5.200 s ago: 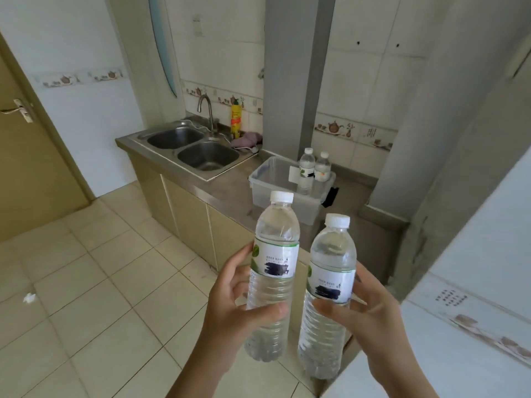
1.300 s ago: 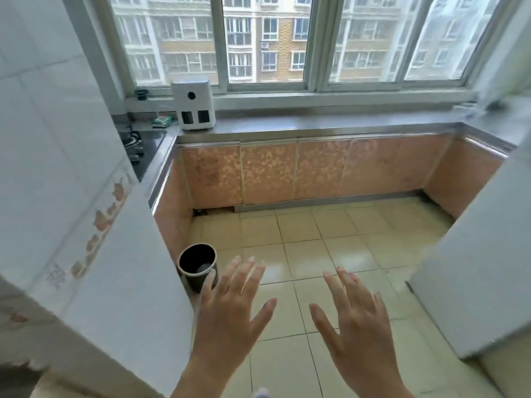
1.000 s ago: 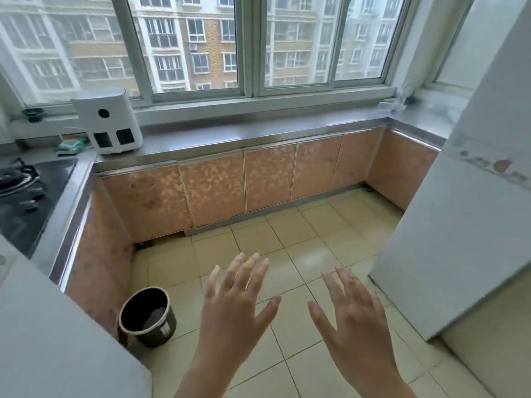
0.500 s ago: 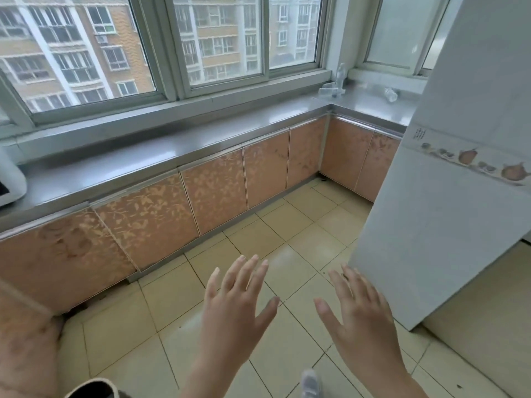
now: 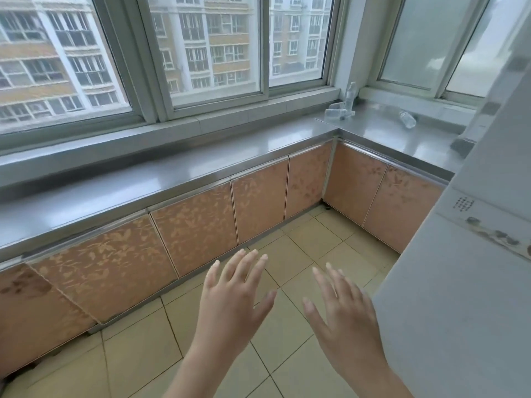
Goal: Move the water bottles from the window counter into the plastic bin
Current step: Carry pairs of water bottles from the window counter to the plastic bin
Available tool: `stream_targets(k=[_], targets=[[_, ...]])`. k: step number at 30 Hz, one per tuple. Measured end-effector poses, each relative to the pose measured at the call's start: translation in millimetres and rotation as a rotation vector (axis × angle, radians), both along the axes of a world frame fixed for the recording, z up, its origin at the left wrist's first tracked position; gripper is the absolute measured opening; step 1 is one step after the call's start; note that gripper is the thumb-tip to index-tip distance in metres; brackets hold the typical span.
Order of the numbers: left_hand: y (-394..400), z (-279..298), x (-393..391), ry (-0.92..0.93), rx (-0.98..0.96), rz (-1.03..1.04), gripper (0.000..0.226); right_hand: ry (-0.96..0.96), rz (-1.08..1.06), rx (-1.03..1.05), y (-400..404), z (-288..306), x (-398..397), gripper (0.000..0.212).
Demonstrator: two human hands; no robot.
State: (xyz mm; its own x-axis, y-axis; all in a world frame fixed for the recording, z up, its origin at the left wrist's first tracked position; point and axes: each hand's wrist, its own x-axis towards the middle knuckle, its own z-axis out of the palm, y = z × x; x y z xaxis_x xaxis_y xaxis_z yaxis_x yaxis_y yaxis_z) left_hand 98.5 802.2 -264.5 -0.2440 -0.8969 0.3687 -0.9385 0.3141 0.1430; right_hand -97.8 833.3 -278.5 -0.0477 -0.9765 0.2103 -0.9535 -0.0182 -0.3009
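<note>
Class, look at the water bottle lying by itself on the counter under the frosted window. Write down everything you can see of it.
The lone water bottle is clear plastic, blurred and small in this view. It lies on its side on the steel counter, at a slant, near the frosted window, apart from the cluster of bottles in the corner. Nothing touches it but the counter. Its cap and label cannot be made out, nor how full it is. Both hands are far from it, open and empty.

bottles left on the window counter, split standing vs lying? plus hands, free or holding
Standing bottle: 1
Lying bottles, corner and right side: at least 2; the corner cluster is blurred
Empty, open hands, left hand, right hand: 2
Total: 5
</note>
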Motion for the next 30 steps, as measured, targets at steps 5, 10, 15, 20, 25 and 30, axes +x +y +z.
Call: stream_targets(k=[5, 10, 15, 20, 25, 30], targets=[[-107, -8, -19, 0.002, 0.001, 0.001, 0.057, 0.008, -0.029, 0.001, -103, -1, -17, 0.058], [-234, -23, -34, -0.019, 0.000, -0.052, 0.058, 0.021, -0.084, 0.023, -220, -10, -31, 0.059], [-357, -19, -59, -0.026, -0.015, -0.162, 0.058, 0.030, -0.169, 0.044, -327, 1, -46, 0.071], [-464, -12, -103, -0.048, -0.008, -0.268, 0.060, 0.022, -0.269, 0.029, -414, 16, -77, 0.074], [-557, -18, -161, -0.071, -0.010, -0.328, 0.062, 0.016, -0.335, 0.054, -495, 14, -128, 0.071], [-646, -18, -225, -0.083, 0.018, -0.280, 0.062, 0.011, -0.337, 0.055, -586, 8, -199, 0.066]])
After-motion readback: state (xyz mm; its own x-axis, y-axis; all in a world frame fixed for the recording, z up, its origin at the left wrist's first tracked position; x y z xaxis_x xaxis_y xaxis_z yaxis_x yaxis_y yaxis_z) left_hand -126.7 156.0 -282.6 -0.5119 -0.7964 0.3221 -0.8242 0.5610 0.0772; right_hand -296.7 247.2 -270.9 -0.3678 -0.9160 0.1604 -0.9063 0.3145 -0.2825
